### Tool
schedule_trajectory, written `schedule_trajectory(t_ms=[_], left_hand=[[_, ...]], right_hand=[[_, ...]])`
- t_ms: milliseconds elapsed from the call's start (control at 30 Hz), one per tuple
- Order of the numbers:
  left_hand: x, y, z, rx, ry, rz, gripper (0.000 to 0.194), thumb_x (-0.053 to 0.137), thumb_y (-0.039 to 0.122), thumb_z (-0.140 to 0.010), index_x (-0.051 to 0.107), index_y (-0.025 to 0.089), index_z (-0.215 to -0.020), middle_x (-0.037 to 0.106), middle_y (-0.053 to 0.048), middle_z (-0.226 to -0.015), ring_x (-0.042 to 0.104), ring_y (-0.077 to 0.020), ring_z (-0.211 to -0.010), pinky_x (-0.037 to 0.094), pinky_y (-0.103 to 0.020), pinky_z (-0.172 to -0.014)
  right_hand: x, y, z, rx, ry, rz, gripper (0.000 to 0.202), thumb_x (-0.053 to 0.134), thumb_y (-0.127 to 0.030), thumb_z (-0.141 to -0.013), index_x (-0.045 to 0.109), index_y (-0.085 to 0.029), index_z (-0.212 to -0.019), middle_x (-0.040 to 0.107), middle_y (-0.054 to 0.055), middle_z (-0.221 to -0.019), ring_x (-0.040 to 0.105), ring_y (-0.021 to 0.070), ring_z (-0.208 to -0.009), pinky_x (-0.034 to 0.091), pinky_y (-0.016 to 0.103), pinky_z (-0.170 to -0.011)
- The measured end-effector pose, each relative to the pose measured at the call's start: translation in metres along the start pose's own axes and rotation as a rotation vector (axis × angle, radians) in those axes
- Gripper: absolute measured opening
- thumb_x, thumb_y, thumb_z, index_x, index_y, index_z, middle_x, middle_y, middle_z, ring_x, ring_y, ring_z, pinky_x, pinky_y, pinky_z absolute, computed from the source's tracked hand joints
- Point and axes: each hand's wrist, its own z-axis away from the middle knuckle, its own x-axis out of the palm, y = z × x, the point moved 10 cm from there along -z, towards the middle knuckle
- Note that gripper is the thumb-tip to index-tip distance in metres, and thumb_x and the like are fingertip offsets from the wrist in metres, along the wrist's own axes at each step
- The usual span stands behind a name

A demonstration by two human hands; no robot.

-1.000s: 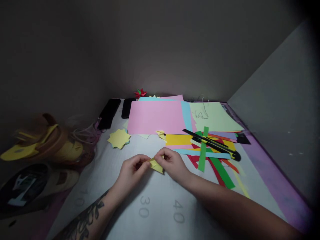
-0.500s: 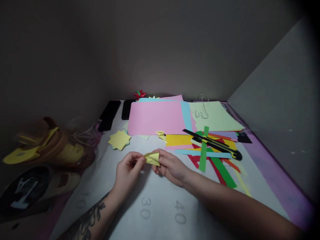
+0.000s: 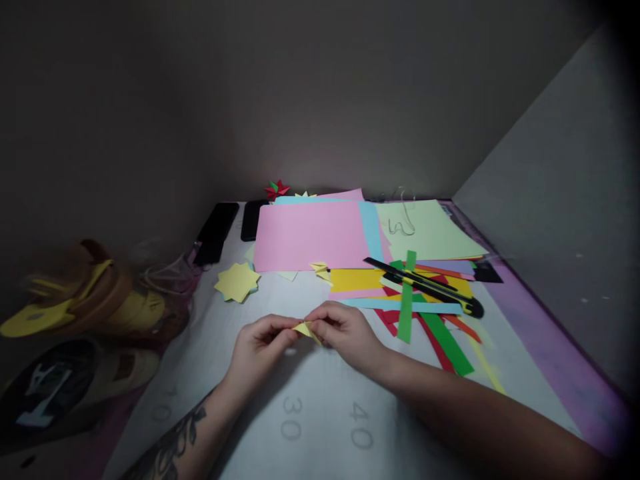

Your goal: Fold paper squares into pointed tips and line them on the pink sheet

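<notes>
Both hands hold one small folded yellow paper [image 3: 307, 330] above the white mat [image 3: 325, 400]. My left hand [image 3: 264, 343] pinches its left end between thumb and fingers. At its right side, the thumb and fingers of my right hand [image 3: 343, 331] are closed on it too. Part of the paper is hidden by the fingertips. Beyond my hands lies another small folded yellow piece [image 3: 321, 270], near the edge of a pink sheet [image 3: 307, 237]. A yellow star-shaped stack of paper [image 3: 237, 282] rests to the left.
Coloured strips [image 3: 445, 340] and a black-and-yellow cutter [image 3: 430, 287] lie on the right. Pale green sheets [image 3: 430, 230] are behind them. Two dark phones [image 3: 219, 223] and a red and green paper star [image 3: 277, 189] are at the back. Pots [image 3: 120, 307] stand left.
The yellow paper has turned and shows less of its surface between my fingers. My right hand has rotated, its fingers now closer to my left fingertips. The view has shifted slightly.
</notes>
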Motion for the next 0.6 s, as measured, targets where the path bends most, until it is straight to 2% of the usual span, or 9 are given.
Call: schedule_trajectory(t_ms=[167, 433, 600], left_hand=[[0.002, 0.000, 0.000, -0.020, -0.020, -0.016, 0.016, 0.065, 0.027, -0.074, 0.076, 0.019, -0.081, 0.077, -0.004, -0.077, 0.069, -0.0170, -0.067, 0.055, -0.024, -0.062], [0.004, 0.009, 0.000, 0.061, -0.025, -0.088, 0.011, 0.067, 0.025, -0.072, 0.076, 0.021, -0.077, 0.077, -0.003, -0.078, 0.070, -0.0183, -0.069, 0.055, -0.027, -0.065], [0.010, 0.006, 0.000, 0.031, -0.055, -0.090, 0.012, 0.067, 0.025, -0.072, 0.076, 0.020, -0.078, 0.077, -0.004, -0.076, 0.070, -0.0177, -0.067, 0.055, -0.025, -0.063]], right_hand=[[-0.003, -0.015, 0.000, -0.150, -0.004, 0.151, 0.013, 0.059, -0.016, -0.085, 0.069, -0.022, -0.079, 0.066, 0.001, -0.076, 0.060, 0.0145, -0.072, 0.045, 0.027, -0.067], [0.002, -0.022, 0.001, -0.224, -0.068, 0.172, 0.014, 0.055, -0.018, -0.088, 0.065, -0.021, -0.078, 0.063, 0.001, -0.076, 0.058, 0.0152, -0.074, 0.045, 0.028, -0.068], [0.003, -0.029, 0.002, -0.284, -0.066, 0.224, 0.014, 0.054, -0.014, -0.085, 0.062, -0.021, -0.076, 0.061, 0.001, -0.075, 0.057, 0.0161, -0.077, 0.045, 0.030, -0.072]])
